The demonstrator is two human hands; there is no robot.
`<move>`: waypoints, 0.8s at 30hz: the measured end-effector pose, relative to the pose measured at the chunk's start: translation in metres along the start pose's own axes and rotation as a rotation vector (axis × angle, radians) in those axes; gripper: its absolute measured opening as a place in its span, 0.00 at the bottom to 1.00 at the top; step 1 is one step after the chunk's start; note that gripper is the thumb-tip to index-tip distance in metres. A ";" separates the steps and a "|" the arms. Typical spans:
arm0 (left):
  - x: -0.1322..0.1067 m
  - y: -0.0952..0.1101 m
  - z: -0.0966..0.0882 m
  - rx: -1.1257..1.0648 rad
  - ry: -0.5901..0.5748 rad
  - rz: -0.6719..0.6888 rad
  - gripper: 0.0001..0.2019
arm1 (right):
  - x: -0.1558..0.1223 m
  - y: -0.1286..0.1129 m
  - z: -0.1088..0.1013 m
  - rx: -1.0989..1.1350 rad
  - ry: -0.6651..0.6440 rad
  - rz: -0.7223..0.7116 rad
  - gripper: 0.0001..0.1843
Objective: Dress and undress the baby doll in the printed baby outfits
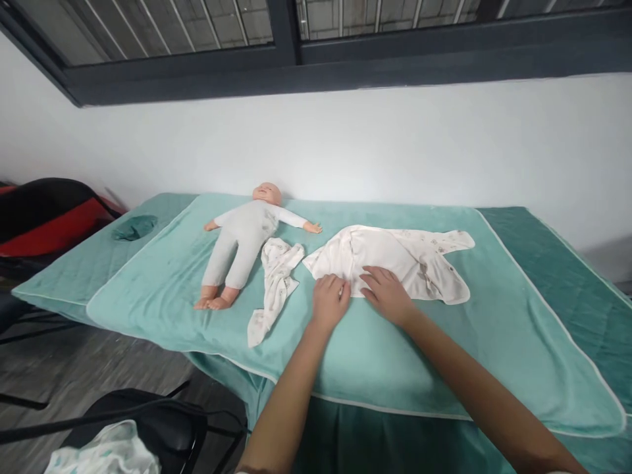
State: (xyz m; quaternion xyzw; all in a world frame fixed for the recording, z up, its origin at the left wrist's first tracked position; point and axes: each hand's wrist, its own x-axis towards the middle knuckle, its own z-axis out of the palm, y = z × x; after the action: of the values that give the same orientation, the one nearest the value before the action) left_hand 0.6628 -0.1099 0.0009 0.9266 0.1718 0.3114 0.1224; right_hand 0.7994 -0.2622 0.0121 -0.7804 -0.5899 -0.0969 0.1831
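Observation:
A white baby garment (378, 247) with a small print lies spread on the green cover, its sleeves toward the right. My left hand (330, 301) rests at its near edge with the fingers curled onto the cloth. Beside it, my right hand (388, 294) lies on the garment, fingers stretched and slightly apart. Left of my hands is a crumpled white printed baby garment (277, 280). Farther left a baby doll (241, 237) in pale clothes lies on its back, arms out and feet bare.
The green cover (395, 355) spreads over a long padded table (557, 257) against a white wall (345, 145). A dark-framed window (291, 52) is above. At the lower left stands a black chair (172, 428) with a printed cloth (108, 454); a red and black chair (59, 224) stands behind.

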 end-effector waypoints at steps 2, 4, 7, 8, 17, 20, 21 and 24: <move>0.005 -0.015 -0.003 -0.006 0.074 -0.170 0.10 | -0.023 -0.001 -0.005 -0.074 0.044 0.037 0.12; 0.011 -0.029 -0.007 0.077 0.072 -0.327 0.10 | -0.040 0.004 -0.011 -0.149 0.051 0.061 0.11; 0.020 -0.044 -0.013 0.206 -0.014 -0.460 0.15 | -0.048 0.008 -0.016 -0.215 0.038 0.079 0.12; 0.022 -0.047 -0.014 0.222 -0.033 -0.484 0.16 | -0.047 0.007 -0.016 -0.218 0.036 0.089 0.13; 0.027 -0.079 -0.005 -0.270 0.036 -0.597 0.17 | -0.039 0.004 -0.012 -0.110 0.028 0.135 0.14; 0.032 -0.089 0.001 -0.436 0.195 -0.585 0.14 | -0.040 0.004 -0.013 -0.089 0.042 0.131 0.15; 0.033 -0.091 0.003 -0.486 0.255 -0.596 0.13 | -0.040 0.004 -0.013 -0.087 0.047 0.133 0.15; 0.036 -0.096 0.008 -0.503 0.365 -0.622 0.12 | -0.041 0.003 -0.013 -0.093 0.059 0.141 0.16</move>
State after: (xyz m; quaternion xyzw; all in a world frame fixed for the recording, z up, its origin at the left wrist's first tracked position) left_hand 0.6716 -0.0089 -0.0185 0.7019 0.3802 0.4506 0.3997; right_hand 0.7910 -0.3045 0.0088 -0.8246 -0.5226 -0.1341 0.1702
